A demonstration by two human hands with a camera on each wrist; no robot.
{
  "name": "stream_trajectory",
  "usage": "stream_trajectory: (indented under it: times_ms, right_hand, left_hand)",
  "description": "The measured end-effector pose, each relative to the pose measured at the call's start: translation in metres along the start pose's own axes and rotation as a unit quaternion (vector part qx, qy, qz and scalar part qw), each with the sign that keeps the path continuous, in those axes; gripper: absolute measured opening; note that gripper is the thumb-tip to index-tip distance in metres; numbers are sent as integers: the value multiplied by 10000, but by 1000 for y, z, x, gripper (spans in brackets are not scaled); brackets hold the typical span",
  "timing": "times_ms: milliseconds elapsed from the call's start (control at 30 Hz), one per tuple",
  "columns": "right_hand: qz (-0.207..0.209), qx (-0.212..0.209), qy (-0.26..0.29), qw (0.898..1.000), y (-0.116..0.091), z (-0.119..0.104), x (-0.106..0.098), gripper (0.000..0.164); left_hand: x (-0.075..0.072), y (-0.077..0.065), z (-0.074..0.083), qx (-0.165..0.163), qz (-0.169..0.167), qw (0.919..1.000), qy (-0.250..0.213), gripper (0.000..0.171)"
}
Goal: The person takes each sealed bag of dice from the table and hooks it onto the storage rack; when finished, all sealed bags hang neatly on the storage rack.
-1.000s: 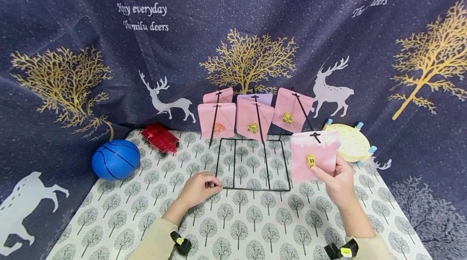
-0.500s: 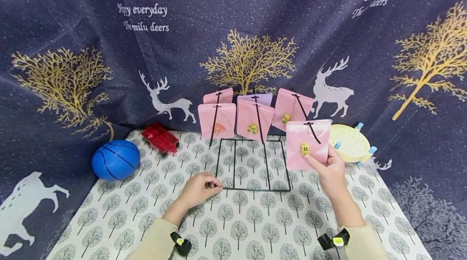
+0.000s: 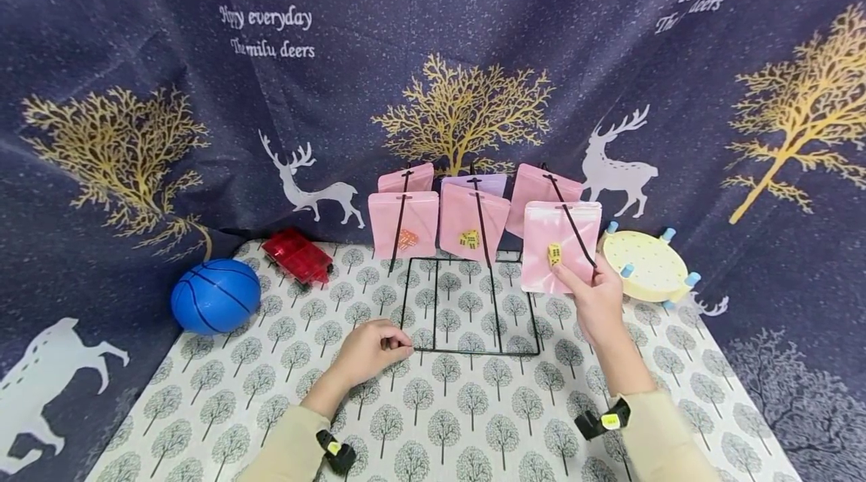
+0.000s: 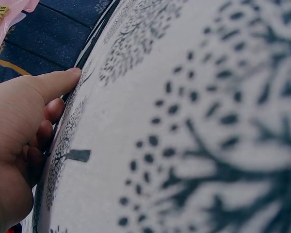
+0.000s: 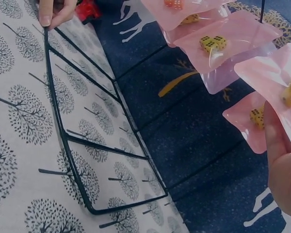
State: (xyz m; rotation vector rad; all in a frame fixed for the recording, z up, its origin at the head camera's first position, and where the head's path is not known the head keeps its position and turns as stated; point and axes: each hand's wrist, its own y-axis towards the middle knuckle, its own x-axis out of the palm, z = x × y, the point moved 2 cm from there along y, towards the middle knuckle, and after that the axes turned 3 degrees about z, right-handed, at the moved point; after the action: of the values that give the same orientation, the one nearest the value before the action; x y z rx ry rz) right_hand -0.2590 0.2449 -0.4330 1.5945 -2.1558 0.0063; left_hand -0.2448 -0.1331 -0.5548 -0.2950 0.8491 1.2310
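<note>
My right hand (image 3: 598, 298) pinches the right side of a pink zip bag (image 3: 537, 230) between thumb and fingers. Yellow dice (image 3: 555, 253) show through its front by the thumb. A black prong passes through the slot at the bag's top, with its tip in front of the bag. Behind it on that prong hangs another pink bag (image 3: 528, 200), partly covered. My left hand (image 3: 372, 350) holds the front left corner of the black wire rack's base (image 3: 473, 352), fingers curled in. In the right wrist view its fingertips lie on the rack wire (image 5: 64, 131).
Pink bags with orange dice (image 3: 408, 239) and yellow dice (image 3: 469, 239) hang on the left and middle prongs, a purple bag (image 3: 494, 183) behind. Around the rack are a blue ball (image 3: 215, 296), a red toy vehicle (image 3: 295, 255) and a yellow stool-like thing (image 3: 643, 264) with blue legs.
My right hand has moved the pink bag back and up along the right prong, so it now overlaps the bag behind. The left hand stays on the rack corner.
</note>
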Motion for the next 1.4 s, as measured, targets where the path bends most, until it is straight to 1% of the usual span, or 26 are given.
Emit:
stream_trajectory:
  times_ms: [167, 400, 667, 800, 933, 1000, 1067, 1167, 1300, 1400]
  right_hand:
    - [144, 185, -23, 9997, 6, 4, 3, 29]
    - [375, 458, -21, 9982, 13, 8, 5, 25]
    - [530, 579, 144, 9968, 22, 13, 7, 30]
    - [486, 554, 261, 9969, 24, 16, 6, 31]
    - [391, 510, 323, 9974, 24, 20, 2, 32]
    - [425, 499, 260, 9975, 24, 23, 0, 27]
    - [463, 511, 217, 9974, 23, 25, -4, 20]
    - [491, 595, 132, 9969, 21, 30, -10, 17]
    - [401, 716, 72, 9966, 16, 36, -18, 11]
    - [374, 755, 24, 9964, 12, 40, -24, 14]
  left_hand:
    - [0, 0, 0, 45, 18, 10000, 29, 10]
    - [0, 0, 1, -25, -6, 10000, 8, 10]
    - [0, 0, 1, -62, -9, 10000, 44, 10]
    - [0, 0, 2, -79, -12, 9999, 65, 10]
    - [1, 0, 2, -53, -16, 10000, 52, 10]
    - [1, 0, 1, -54, -21, 10000, 42, 11]
    - [1, 0, 1, -65, -24, 10000, 37, 11]
    - [1, 1, 0, -88, -28, 10000, 13, 11]
    - [1, 1, 0, -112, -43, 9999, -4, 11]
    - [0, 1, 0, -105, -47, 9999, 18, 10]
